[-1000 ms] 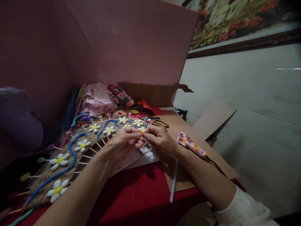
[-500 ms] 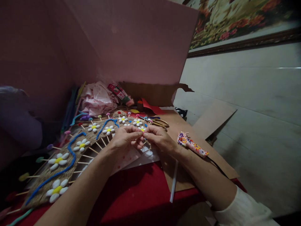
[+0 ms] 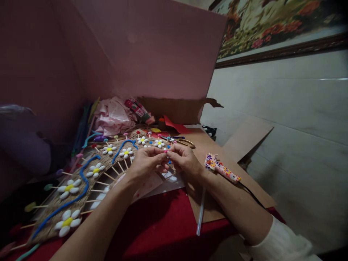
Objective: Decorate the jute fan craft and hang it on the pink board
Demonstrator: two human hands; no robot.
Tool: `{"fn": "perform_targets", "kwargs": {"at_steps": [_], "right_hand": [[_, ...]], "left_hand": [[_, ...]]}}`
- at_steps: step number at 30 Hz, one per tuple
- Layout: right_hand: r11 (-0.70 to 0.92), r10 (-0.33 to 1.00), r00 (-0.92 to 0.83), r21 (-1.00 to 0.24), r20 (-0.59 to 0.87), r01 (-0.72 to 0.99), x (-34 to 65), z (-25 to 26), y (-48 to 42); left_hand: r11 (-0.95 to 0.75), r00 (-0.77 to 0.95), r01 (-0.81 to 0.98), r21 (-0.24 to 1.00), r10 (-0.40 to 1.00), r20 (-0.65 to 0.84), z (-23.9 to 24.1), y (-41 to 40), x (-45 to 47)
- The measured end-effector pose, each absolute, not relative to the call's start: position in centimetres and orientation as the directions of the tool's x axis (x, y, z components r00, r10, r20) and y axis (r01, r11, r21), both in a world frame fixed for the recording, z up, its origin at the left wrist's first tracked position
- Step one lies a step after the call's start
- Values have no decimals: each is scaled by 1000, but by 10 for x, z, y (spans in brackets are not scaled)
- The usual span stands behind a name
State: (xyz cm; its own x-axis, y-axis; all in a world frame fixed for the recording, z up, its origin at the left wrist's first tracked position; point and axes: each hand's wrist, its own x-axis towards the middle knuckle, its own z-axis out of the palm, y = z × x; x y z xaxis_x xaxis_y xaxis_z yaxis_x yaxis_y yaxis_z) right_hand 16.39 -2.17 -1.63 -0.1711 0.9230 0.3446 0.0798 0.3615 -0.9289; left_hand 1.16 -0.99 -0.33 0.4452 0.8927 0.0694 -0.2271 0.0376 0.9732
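Observation:
A curved jute-wrapped craft piece (image 3: 81,188) lies on the red table cover (image 3: 163,224). It carries white flowers with yellow centres, a blue pipe cleaner and wooden sticks tipped with coloured pompoms. My left hand (image 3: 146,163) and my right hand (image 3: 185,159) meet fingertip to fingertip over its right end. Both pinch something tiny that I cannot make out, just above a small pink pompom.
A floral-patterned glue gun (image 3: 221,168) lies on brown cardboard (image 3: 231,181) right of my right hand, gold-handled scissors (image 3: 186,142) behind it. A clear glue stick (image 3: 200,212) lies near the table's front edge. Pink cloth (image 3: 112,114), red paper and pipe cleaners sit behind, before a pink board (image 3: 152,50).
Both hands stay pinched together at the same spot on the craft's right end. The view has shifted slightly; nothing else has moved.

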Motion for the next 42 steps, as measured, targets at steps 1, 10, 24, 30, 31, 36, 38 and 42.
{"fn": "perform_targets", "kwargs": {"at_steps": [1,10,24,30,31,36,38,42], "right_hand": [[360,923,-174,-930,342,80,164,-16,-21],[386,919,-160,-905,361,178,164,-19,-19],[201,956,-202,-977,213,-79,164,-15,-17],[151,958,-227,-980,177,-126,164,-10,-18],[151,956,-233,-978,181,-141,164,-9,-18],[181,948,-236,-970,215,-160,166,-7,-19],[182,944,-252,-973,213,-143,166,-6,-19],[160,956,-229,-980,183,-116,166,-4,-19]], "left_hand": [[16,424,-211,977,902,77,-2,-11,12],[-117,345,-15,993,931,115,1,-10,16],[-468,265,246,849,875,405,-14,-6,15],[-459,278,223,860,876,395,-13,-8,13],[-462,278,214,861,873,400,-11,-9,14],[-365,259,6,931,900,351,-3,-14,18],[-298,260,-73,952,916,307,-1,-15,19],[-347,263,-1,938,905,335,-4,-13,19]]}}
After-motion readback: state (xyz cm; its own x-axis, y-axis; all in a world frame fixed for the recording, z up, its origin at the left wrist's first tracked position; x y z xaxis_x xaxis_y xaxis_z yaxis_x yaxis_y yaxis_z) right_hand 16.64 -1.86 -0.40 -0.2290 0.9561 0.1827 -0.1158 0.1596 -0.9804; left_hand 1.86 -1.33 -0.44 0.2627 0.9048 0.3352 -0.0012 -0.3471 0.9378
